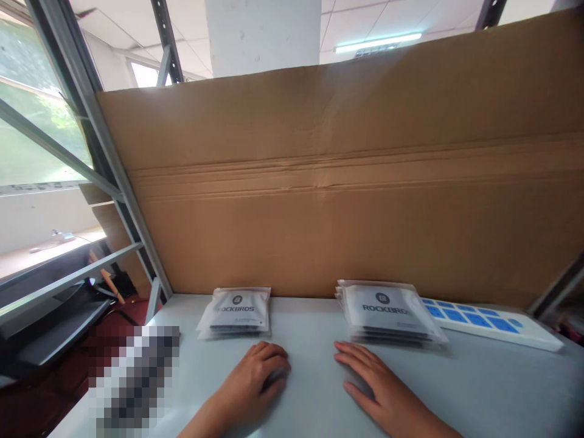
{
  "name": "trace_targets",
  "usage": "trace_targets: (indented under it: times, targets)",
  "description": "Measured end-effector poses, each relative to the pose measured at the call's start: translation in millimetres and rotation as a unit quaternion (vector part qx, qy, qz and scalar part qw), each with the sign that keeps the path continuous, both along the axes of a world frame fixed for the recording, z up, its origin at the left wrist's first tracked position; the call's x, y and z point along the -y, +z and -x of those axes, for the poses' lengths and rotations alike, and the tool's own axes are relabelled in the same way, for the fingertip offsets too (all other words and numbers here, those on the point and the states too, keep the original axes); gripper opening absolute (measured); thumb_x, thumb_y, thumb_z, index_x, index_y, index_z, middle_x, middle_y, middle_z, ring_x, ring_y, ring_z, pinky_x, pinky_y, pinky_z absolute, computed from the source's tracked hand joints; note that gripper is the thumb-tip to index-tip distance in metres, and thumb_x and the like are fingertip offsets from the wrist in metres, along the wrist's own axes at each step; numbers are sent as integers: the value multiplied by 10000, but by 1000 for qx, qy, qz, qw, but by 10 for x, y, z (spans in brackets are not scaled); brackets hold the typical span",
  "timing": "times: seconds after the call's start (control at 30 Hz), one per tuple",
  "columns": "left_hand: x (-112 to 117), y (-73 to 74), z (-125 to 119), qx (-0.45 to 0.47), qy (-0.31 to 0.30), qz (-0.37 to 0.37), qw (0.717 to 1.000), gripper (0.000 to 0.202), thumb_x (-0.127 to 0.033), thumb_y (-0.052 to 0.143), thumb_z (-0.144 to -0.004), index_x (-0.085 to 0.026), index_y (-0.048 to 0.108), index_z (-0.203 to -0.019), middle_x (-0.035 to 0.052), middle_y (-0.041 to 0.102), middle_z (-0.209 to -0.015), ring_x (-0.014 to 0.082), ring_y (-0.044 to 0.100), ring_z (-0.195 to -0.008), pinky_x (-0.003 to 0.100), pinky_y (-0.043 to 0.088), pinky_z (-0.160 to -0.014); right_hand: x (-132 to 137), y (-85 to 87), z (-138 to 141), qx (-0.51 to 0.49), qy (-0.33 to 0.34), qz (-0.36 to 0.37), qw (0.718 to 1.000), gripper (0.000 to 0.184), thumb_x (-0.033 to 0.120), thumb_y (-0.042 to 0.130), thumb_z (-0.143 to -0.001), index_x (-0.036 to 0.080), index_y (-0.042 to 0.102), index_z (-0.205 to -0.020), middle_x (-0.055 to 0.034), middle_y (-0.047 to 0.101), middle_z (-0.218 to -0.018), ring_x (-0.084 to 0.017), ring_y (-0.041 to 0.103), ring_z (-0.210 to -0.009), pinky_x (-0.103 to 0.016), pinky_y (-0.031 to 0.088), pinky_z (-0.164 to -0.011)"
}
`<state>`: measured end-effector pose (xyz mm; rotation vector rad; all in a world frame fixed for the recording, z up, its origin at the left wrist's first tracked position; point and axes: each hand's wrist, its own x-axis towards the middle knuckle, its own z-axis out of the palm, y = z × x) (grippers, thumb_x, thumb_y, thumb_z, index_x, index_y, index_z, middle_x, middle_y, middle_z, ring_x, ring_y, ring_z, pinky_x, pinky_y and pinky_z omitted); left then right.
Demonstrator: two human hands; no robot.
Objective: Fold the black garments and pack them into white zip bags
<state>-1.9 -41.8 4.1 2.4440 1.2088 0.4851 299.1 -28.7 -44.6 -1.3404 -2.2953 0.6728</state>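
Note:
My left hand (253, 380) rests on the pale grey table top (460, 389) with its fingers curved, just in front of a small stack of clear-wrapped grey ROCKBROS packets (235, 311). My right hand (381, 386) lies flat on the table with its fingers slightly apart, close below a taller stack of the same ROCKBROS packets (385, 311). Neither hand holds anything that I can see, and neither touches a stack.
A white panel with blue squares (490, 322) lies at the right. A large cardboard sheet (328, 182) stands along the table's back edge, against a grey steel rack upright (132, 207). A pixelated object (132, 377) sits at the front left corner.

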Motion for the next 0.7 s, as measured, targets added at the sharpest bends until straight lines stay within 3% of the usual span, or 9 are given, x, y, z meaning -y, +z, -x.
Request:
trace_targets:
  times: [0.3,0.7]
  targets:
    - [-20,-1,11,-3,-10,-6,1000,231,-126,556,-887,-208,678,-1064,90,666,-1196,267,600,-1093,397,461,-983,27,92,15,17,0,14,1000,459,368,538,-944,207,623,-1365,-104,466,-1559,-309,391,-1455,-545,289,-1218]
    - [0,53,21,-7,-15,1,1000,236,-145,560,-897,-226,692,-1075,86,665,-1200,257,602,-1093,394,466,-996,18,49,1,22,2,21,1000,489,419,502,-955,203,616,-1378,-100,452,-1566,-301,392,-1456,-536,296,-1217]
